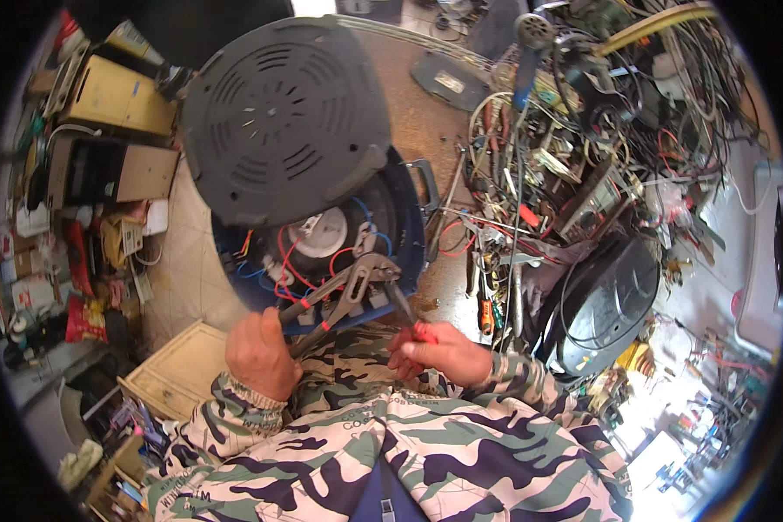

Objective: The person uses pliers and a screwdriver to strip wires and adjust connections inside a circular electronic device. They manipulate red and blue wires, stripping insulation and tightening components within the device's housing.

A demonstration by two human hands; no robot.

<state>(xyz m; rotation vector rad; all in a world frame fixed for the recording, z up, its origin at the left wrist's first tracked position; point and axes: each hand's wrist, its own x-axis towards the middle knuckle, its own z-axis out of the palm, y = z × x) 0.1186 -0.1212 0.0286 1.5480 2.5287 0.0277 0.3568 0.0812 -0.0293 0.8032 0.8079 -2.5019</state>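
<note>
My left hand (263,355) is closed around the handles of large slip-joint pliers (354,285), dark with red bands. My right hand (439,352) grips a red-handled tool (405,308) with a dark shaft; its exact kind is hard to make out. Its tip meets the jaws of the pliers, where anything small between them is hidden. Both tools are over the near rim of an upturned dark blue appliance (419,233). Red and blue wires and a pale round disc (324,231) show inside it. A black vented base cover (287,113) leans over its far side.
A heap of cables, hand tools and parts (548,165) covers the right side. A flat dark part (448,80) lies on the brown surface beyond the appliance. At right is a glossy black casing (609,304). Boxes (117,96) and a wooden panel (176,370) stand left.
</note>
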